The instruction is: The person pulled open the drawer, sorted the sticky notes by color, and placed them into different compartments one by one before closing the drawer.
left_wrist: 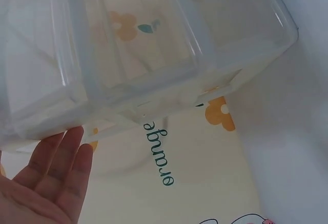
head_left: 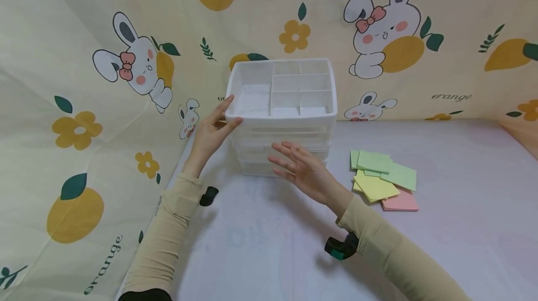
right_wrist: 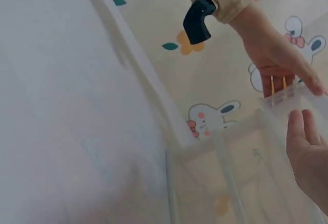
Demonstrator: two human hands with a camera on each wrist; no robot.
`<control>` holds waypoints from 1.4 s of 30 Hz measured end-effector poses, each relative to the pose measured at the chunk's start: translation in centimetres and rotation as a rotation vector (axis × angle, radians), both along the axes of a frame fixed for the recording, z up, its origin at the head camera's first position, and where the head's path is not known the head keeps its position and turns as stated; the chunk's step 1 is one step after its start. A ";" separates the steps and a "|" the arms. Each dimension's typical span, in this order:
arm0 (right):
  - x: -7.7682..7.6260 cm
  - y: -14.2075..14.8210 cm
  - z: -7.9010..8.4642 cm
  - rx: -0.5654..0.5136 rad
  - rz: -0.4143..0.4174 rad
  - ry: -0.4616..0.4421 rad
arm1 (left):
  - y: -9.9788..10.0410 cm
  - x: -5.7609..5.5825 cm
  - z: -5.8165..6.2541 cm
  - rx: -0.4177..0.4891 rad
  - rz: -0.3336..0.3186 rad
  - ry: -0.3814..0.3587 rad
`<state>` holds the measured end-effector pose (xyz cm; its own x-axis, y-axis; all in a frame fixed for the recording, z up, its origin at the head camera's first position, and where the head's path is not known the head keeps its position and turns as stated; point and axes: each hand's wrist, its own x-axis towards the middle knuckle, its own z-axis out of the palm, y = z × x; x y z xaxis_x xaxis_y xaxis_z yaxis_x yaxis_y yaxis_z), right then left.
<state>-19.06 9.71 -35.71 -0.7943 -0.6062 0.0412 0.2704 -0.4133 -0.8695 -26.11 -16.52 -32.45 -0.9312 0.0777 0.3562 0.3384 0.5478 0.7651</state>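
A white plastic drawer box (head_left: 281,118) with see-through drawers (left_wrist: 138,34) stands upright, its top divided into several compartments. My left hand (head_left: 208,137) holds its upper left front corner, thumb at the front rim and fingers along the side. In the left wrist view, the fingers (left_wrist: 79,170) touch the box's side just below the rim. My right hand (head_left: 308,175) is in front of the lower drawers, fingers spread and holding nothing. It overlaps the box in the head view. The right wrist view shows both the right hand (right_wrist: 310,157) and the left hand (right_wrist: 274,49) near the box's top.
To the right of the box lies a loose pile of green paper notes (head_left: 374,161), yellow notes (head_left: 376,188) and pink notes (head_left: 401,200) on the white tabletop (head_left: 260,245). A cloth backdrop (head_left: 260,25) with rabbits and oranges rises behind and at the left.
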 end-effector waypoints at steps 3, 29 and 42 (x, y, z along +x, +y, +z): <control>0.4 0.2 0.2 0.000 0.012 -0.031 | -0.1 0.0 0.1 0.012 0.007 -0.016; 4.4 1.5 0.2 -0.030 0.187 -0.077 | -0.3 0.2 0.0 0.019 -0.004 -0.055; 5.5 1.9 0.0 -0.069 0.269 -0.088 | -0.2 -0.2 0.1 0.024 -0.011 -0.001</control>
<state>-13.59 11.57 -35.70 -0.6073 -0.7940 0.0277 0.4516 -0.3737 -0.8102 -26.32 -16.72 -32.32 -0.9308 0.0792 0.3568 0.3431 0.5258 0.7783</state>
